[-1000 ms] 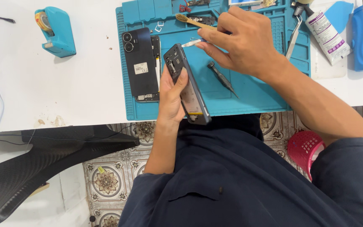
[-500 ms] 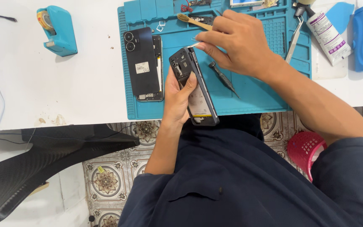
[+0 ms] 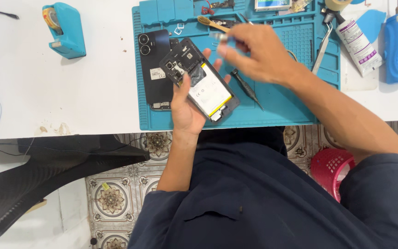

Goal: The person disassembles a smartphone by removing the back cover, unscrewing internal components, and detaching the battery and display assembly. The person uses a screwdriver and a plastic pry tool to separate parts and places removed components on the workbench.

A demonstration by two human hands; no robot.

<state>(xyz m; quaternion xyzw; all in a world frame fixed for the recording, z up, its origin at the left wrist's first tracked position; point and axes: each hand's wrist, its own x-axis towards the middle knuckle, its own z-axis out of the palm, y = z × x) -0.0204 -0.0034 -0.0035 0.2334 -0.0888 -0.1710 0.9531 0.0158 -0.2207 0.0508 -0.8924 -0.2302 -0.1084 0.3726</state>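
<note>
Over a white bench and a blue work mat, the left hand is cradling an opened phone, its fingers wrapping the edges, a white-and-yellow battery showing inside. The right hand is hovering just above, fingertips pinching a small blurred object too indistinct to identify. A black back cover bearing a small white label is lying beside the phone; a white tube with purple print is resting at the mat's right edge.

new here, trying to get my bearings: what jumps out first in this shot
An opened phone, its back off and a pale battery showing, lies tilted in the left hand over the blue work mat. The right hand hangs blurred just above it. The phone's black back cover lies on the mat's left side.
</note>
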